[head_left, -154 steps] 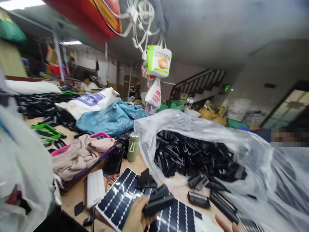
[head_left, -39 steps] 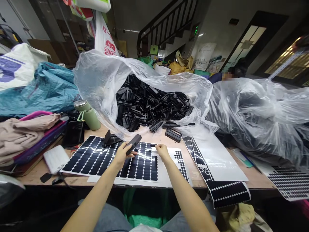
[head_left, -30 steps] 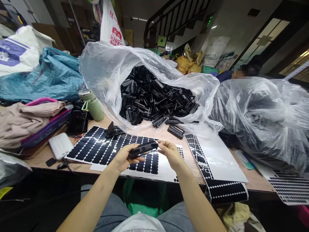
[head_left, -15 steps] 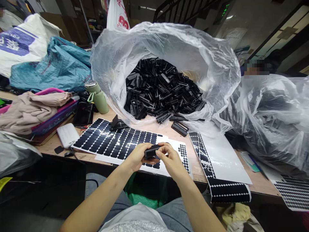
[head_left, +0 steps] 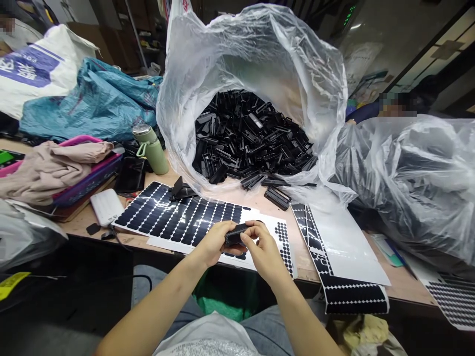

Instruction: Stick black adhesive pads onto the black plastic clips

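Two bare hands meet above the table [head_left: 302, 249] on one black part [head_left: 236, 235]: the left hand [head_left: 214, 243] wraps one end, thumb on the upper side and fingers curled beneath, while the right hand [head_left: 264, 248] pinches the other end between thumb and bent fingers. From where I stand, those fingers cover so much that the part's underside and right end can't be made out. Beneath and beyond the grip lies a sheet of black stickers [head_left: 174, 212], its right side partly hidden by the hands. Just right of the grip, the right wrist overlaps a sheet of black dots [head_left: 284, 242]. Straight past the grip, a clear bag [head_left: 180, 94] gapes around a heap of black pieces [head_left: 248, 138], too jumbled to tell one from another. Left of the bag stands a green bottle [head_left: 156, 155]. Far right of the grip, a co-worker [head_left: 367, 112] is mostly hidden behind more plastic [head_left: 411, 153], which runs out of sight.
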The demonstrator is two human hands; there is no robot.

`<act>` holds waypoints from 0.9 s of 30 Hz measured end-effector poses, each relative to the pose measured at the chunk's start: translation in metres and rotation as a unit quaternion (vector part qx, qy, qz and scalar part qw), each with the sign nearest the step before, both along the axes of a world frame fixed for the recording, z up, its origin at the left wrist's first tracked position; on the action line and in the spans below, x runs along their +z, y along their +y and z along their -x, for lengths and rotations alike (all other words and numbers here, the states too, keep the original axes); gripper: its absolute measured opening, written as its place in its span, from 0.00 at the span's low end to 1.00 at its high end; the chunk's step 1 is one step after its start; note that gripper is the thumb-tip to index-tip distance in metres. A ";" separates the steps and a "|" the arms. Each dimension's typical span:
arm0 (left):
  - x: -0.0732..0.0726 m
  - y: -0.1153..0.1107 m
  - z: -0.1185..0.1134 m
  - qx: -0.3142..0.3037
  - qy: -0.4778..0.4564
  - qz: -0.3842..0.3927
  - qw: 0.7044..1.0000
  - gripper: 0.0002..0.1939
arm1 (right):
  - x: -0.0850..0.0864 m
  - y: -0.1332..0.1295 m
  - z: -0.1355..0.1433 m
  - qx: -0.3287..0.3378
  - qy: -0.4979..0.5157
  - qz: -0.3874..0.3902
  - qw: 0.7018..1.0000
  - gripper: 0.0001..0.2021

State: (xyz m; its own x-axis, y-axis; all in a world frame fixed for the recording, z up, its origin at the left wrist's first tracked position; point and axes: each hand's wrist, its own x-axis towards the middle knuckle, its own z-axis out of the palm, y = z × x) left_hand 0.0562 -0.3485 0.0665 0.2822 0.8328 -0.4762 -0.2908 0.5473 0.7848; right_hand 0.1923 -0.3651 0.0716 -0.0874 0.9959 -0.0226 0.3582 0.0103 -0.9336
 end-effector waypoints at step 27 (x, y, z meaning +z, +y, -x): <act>-0.019 0.012 -0.007 -0.037 0.050 0.061 0.996 0.14 | -0.139 0.069 -0.119 -0.156 -0.279 0.096 0.943 0.04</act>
